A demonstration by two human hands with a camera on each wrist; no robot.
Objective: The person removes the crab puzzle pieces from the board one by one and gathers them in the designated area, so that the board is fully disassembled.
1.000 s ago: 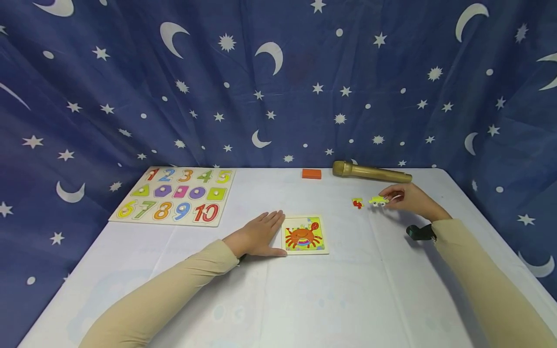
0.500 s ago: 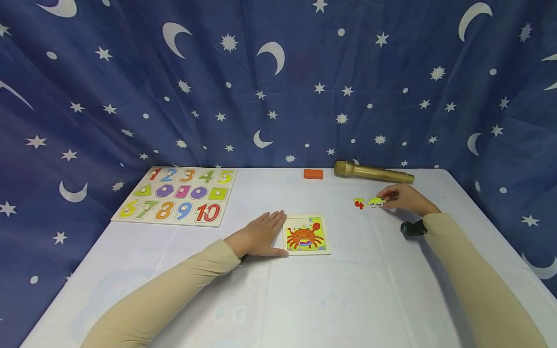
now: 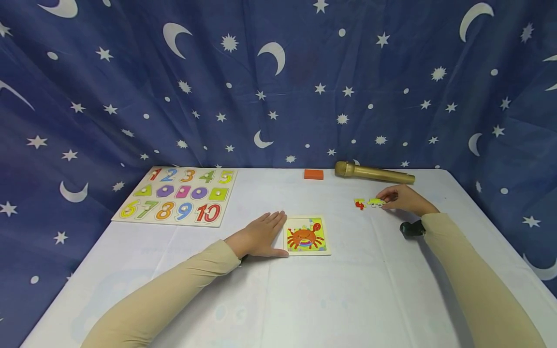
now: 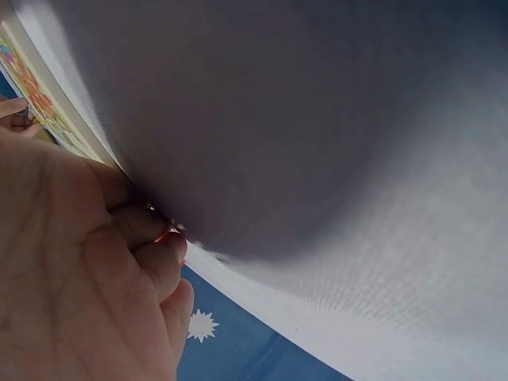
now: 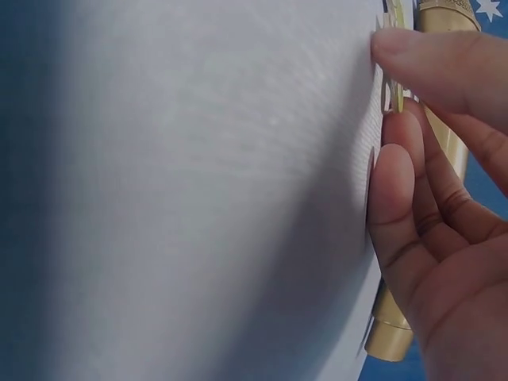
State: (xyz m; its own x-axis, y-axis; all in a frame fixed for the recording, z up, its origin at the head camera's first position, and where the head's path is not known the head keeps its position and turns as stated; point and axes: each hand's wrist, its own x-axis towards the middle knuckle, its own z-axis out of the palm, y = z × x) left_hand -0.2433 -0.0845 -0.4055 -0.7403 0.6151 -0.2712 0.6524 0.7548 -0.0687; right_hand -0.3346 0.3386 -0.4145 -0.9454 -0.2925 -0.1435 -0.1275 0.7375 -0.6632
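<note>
In the head view, a small square crab puzzle (image 3: 306, 238) in a pale wooden frame lies mid-table. My left hand (image 3: 263, 235) lies beside it with fingers extended, the fingertips and thumb at the frame's left edge. To the right, my right hand (image 3: 404, 198) pinches a yellow puzzle piece (image 3: 376, 203) with white patches, low at the tabletop. Just left of that piece lies a red and yellow puzzle piece (image 3: 359, 204). The right wrist view shows the thumb (image 5: 397, 46) and fingers about the thin piece, seen edge-on.
A number and shape peg board (image 3: 174, 196) lies at the back left. An orange block (image 3: 314, 174) and a gold microphone (image 3: 374, 172) lie along the back edge, the microphone just behind my right hand. Behind the white table (image 3: 339, 299) hangs a blue star-patterned cloth (image 3: 304, 116).
My right hand has lowered the yellow puzzle piece, which now lies flatter and close beside the red and yellow one. My left hand has kept its place at the crab puzzle.
</note>
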